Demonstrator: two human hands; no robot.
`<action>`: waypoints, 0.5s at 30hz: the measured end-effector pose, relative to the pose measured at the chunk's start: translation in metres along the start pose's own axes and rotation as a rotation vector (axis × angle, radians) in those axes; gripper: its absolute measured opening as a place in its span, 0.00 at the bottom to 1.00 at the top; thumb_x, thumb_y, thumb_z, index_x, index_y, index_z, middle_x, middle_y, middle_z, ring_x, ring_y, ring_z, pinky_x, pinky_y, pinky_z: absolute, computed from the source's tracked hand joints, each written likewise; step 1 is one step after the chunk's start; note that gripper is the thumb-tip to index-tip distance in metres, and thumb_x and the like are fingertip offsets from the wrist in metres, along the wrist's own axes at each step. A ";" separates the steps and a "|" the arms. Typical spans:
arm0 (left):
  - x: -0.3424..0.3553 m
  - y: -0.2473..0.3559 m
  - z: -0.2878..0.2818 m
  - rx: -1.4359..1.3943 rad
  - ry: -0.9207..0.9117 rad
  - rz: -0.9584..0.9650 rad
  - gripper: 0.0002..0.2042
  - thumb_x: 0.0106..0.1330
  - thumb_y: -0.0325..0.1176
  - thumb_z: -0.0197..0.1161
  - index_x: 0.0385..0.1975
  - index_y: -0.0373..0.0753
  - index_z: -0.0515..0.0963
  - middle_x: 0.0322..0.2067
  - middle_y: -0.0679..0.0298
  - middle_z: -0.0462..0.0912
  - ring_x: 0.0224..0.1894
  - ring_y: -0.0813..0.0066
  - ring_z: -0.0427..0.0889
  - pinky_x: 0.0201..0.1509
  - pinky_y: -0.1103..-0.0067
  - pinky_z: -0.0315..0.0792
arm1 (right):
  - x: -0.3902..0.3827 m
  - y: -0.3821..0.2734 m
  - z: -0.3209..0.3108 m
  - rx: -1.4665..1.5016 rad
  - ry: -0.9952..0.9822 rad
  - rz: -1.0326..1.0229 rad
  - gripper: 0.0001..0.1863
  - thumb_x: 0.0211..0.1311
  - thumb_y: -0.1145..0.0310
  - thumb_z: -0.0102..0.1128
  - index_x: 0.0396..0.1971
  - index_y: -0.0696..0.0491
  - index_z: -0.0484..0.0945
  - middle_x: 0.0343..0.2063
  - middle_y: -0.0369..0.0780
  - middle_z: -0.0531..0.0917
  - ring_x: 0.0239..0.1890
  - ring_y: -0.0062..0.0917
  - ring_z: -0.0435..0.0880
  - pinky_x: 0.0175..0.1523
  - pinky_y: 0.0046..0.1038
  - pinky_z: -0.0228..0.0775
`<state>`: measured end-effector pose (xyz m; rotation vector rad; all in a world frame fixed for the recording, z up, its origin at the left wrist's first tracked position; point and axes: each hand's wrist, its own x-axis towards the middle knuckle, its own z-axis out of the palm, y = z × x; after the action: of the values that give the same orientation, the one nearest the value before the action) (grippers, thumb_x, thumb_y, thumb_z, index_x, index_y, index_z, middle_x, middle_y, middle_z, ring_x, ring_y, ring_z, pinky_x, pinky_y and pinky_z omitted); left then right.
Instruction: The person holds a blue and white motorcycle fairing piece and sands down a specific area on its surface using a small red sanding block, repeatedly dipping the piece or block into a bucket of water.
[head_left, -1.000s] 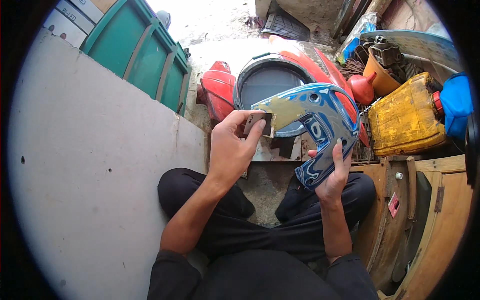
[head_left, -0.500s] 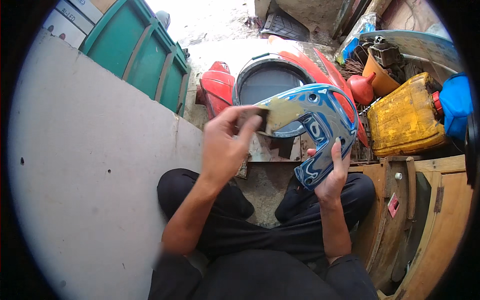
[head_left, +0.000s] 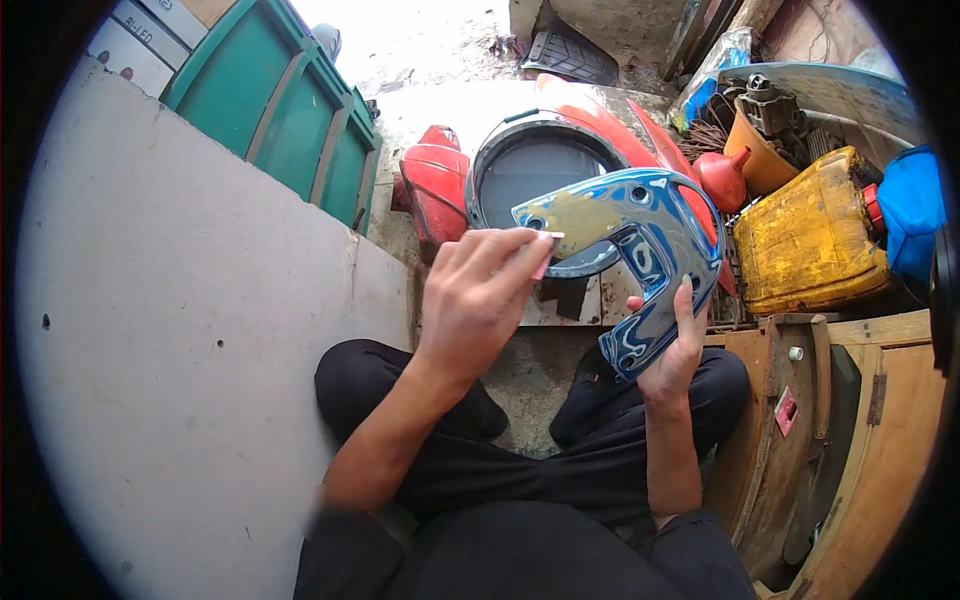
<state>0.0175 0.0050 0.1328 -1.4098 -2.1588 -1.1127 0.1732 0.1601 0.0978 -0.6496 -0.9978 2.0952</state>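
My right hand (head_left: 675,355) grips the lower end of a curved motorcycle fairing panel (head_left: 690,240), mottled blue and grey with a yellowish patch toward its left end. The panel is tilted above a round black tub of greyish water (head_left: 545,170), hiding part of its rim. In my left hand (head_left: 480,290), thumb and fingers pinch a small folded piece of sandpaper (head_left: 543,268), dark on one face and pinkish on the other. It sits at the panel's left end, beside the yellowish patch; whether it touches the surface I cannot tell.
Red fairing pieces (head_left: 437,185) lie around the tub. At right stand a yellow jerrycan (head_left: 810,235), a red funnel (head_left: 722,178) and an orange container (head_left: 760,150) of metal parts. A white wall (head_left: 200,330) borders my left, wooden furniture (head_left: 780,420) my right.
My left hand has shifted right and slightly down with the sandpaper, turning it so its pinkish side shows. The panel has moved slightly right in my right hand.
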 end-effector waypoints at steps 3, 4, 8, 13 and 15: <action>-0.007 0.001 0.011 0.105 -0.070 0.091 0.17 0.55 0.30 0.67 0.47 0.39 0.82 0.44 0.69 0.83 0.44 0.71 0.81 0.43 0.72 0.70 | 0.000 0.000 0.000 -0.002 0.030 -0.011 0.19 0.76 0.61 0.50 0.59 0.53 0.67 0.43 0.43 0.83 0.32 0.29 0.87 0.34 0.25 0.81; -0.009 0.003 0.012 0.108 -0.083 0.074 0.17 0.54 0.28 0.68 0.46 0.40 0.83 0.43 0.69 0.84 0.43 0.71 0.81 0.43 0.73 0.70 | 0.000 0.000 -0.001 0.001 0.033 -0.003 0.19 0.76 0.60 0.50 0.59 0.53 0.67 0.43 0.43 0.83 0.32 0.28 0.87 0.34 0.25 0.81; -0.008 0.010 0.008 0.102 -0.144 0.056 0.17 0.51 0.24 0.70 0.44 0.41 0.85 0.41 0.69 0.85 0.41 0.71 0.81 0.42 0.73 0.71 | 0.001 -0.002 -0.001 -0.015 0.042 -0.002 0.19 0.76 0.61 0.50 0.60 0.54 0.66 0.43 0.44 0.83 0.33 0.28 0.87 0.34 0.26 0.81; -0.004 0.013 0.001 0.000 -0.189 0.063 0.17 0.51 0.20 0.67 0.42 0.40 0.85 0.38 0.67 0.86 0.39 0.70 0.82 0.42 0.73 0.71 | 0.001 -0.005 0.001 -0.015 0.034 -0.012 0.19 0.76 0.62 0.50 0.60 0.54 0.65 0.43 0.44 0.82 0.33 0.28 0.87 0.36 0.27 0.81; -0.001 0.011 -0.004 -0.080 -0.142 0.011 0.16 0.52 0.18 0.66 0.42 0.39 0.85 0.37 0.64 0.86 0.38 0.67 0.82 0.42 0.73 0.73 | 0.001 -0.005 0.001 -0.019 0.033 -0.017 0.19 0.76 0.62 0.49 0.60 0.54 0.65 0.44 0.45 0.82 0.33 0.29 0.87 0.36 0.27 0.82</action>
<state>0.0269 0.0035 0.1393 -1.5774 -2.2221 -1.1388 0.1743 0.1626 0.1019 -0.6811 -1.0024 2.0556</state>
